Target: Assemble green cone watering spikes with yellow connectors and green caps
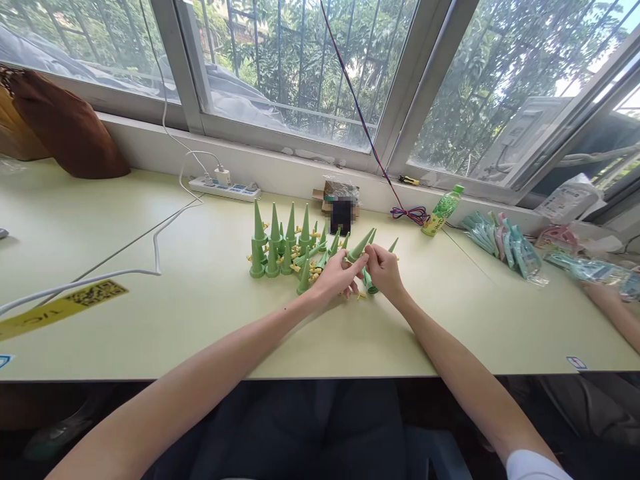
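Both my hands meet over the pale green table (pixel 150 320), just right of a cluster of green cone-shaped plastic spikes (pixel 280 247). My left hand (pixel 337 275) pinches one green cone (pixel 361 245) that lies tilted, its tip pointing up and right. My right hand (pixel 384 268) is closed with its fingertips on the same cone near its base. Several cones stand upright in a row to the left; others lie among small yellow pieces (pixel 315 270) beside my left hand.
A white power strip (pixel 225 189) with its cable lies by the window sill. A green bottle (pixel 442 211) lies at the back right, next to packets in plastic (pixel 505 243). A brown bag (pixel 65 127) sits far left. Another person's arm (pixel 613 310) is at the right edge.
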`<state>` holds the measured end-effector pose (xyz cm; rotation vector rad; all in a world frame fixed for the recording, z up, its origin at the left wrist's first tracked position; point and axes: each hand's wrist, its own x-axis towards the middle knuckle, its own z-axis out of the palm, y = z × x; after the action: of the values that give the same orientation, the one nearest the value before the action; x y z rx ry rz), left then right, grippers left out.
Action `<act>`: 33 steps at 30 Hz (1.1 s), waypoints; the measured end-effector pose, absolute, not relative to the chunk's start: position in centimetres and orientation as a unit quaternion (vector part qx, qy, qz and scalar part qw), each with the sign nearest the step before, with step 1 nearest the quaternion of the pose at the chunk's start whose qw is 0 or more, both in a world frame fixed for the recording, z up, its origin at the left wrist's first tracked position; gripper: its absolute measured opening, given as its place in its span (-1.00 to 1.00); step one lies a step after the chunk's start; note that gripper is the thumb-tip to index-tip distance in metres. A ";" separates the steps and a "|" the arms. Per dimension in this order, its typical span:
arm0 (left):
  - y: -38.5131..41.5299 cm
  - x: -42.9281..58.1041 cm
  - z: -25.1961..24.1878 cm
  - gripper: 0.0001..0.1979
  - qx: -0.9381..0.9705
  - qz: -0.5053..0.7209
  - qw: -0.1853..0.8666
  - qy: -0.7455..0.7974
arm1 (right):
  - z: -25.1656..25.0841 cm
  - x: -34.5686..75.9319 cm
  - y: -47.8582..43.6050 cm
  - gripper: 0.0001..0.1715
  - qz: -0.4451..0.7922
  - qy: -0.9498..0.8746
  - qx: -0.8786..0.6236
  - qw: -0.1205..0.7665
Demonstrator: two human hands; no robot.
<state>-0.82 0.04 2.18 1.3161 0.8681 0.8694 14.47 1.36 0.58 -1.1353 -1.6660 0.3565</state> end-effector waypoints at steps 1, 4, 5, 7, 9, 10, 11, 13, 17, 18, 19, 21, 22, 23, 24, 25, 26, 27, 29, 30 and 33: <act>0.0 -0.9 2.2 -0.41 0.575 0.374 0.628 0.369 | 0.6 14.5 1.4 -0.45 0.149 -0.694 -0.473 0.522; 0.0 -0.9 2.2 -0.39 0.578 0.372 0.643 0.338 | 0.6 14.5 1.3 -0.48 0.140 -0.692 -0.476 0.525; 0.1 -0.9 2.2 -0.39 0.578 0.374 0.647 0.328 | 0.7 14.5 1.2 -0.48 0.135 -0.692 -0.477 0.525; 0.2 -1.0 2.1 -0.39 0.575 0.378 0.655 0.310 | 0.8 14.5 1.2 -0.49 0.129 -0.693 -0.478 0.524; 0.3 -1.0 2.1 -0.40 0.572 0.379 0.665 0.295 | 0.8 14.5 1.1 -0.50 0.130 -0.694 -0.477 0.523; 0.3 -1.0 2.1 -0.41 0.569 0.379 0.671 0.289 | 0.8 14.5 1.1 -0.50 0.131 -0.694 -0.477 0.523; 0.4 -1.0 2.1 -0.42 0.566 0.378 0.676 0.284 | 0.8 14.5 1.1 -0.50 0.131 -0.695 -0.477 0.522; 0.5 -1.0 2.0 -0.42 0.557 0.376 0.686 0.278 | 0.9 14.5 1.2 -0.50 0.133 -0.696 -0.477 0.520; 0.8 -1.0 1.7 -0.42 0.540 0.373 0.698 0.286 | 1.0 14.4 1.3 -0.49 0.139 -0.709 -0.473 0.505; 0.8 -1.0 1.7 -0.43 0.537 0.371 0.699 0.291 | 1.0 14.3 1.3 -0.49 0.140 -0.712 -0.472 0.501; 0.9 -1.0 1.6 -0.43 0.535 0.370 0.700 0.295 | 1.0 14.3 1.3 -0.48 0.141 -0.714 -0.471 0.499; 0.9 -0.9 1.7 -0.44 0.534 0.368 0.700 0.299 | 1.0 14.3 1.3 -0.48 0.142 -0.715 -0.471 0.497; 0.9 -0.9 1.7 -0.44 0.534 0.367 0.701 0.299 | 1.0 14.3 1.3 -0.48 0.143 -0.715 -0.472 0.496; 0.9 -0.9 1.7 -0.45 0.533 0.367 0.701 0.299 | 1.0 14.3 1.3 -0.48 0.144 -0.714 -0.473 0.496; 0.9 -0.9 1.7 -0.45 0.533 0.367 0.701 0.299 | 1.0 14.3 1.3 -0.48 0.145 -0.714 -0.473 0.495; 0.9 -0.9 1.7 -0.45 0.532 0.368 0.702 0.298 | 1.0 14.3 1.3 -0.48 0.146 -0.714 -0.473 0.494; 0.9 -0.9 1.7 -0.45 0.530 0.368 0.704 0.297 | 1.0 14.3 1.3 -0.48 0.147 -0.715 -0.473 0.494; 0.9 -0.9 1.6 -0.45 0.529 0.368 0.706 0.294 | 1.0 14.3 1.3 -0.48 0.146 -0.716 -0.472 0.493; 1.0 -0.9 1.5 -0.44 0.525 0.369 0.712 0.285 | 1.0 14.3 1.3 -0.47 0.141 -0.719 -0.471 0.492; 1.0 -0.9 1.4 -0.44 0.523 0.370 0.715 0.281 | 1.0 14.2 1.3 -0.47 0.138 -0.720 -0.471 0.491; 1.1 -0.9 1.3 -0.45 0.516 0.371 0.721 0.276 | 1.0 14.2 1.2 -0.46 0.132 -0.720 -0.475 0.489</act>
<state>-0.94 1.12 1.27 1.1401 0.6107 0.8186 14.20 1.22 1.00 -1.1550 -1.7497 0.3197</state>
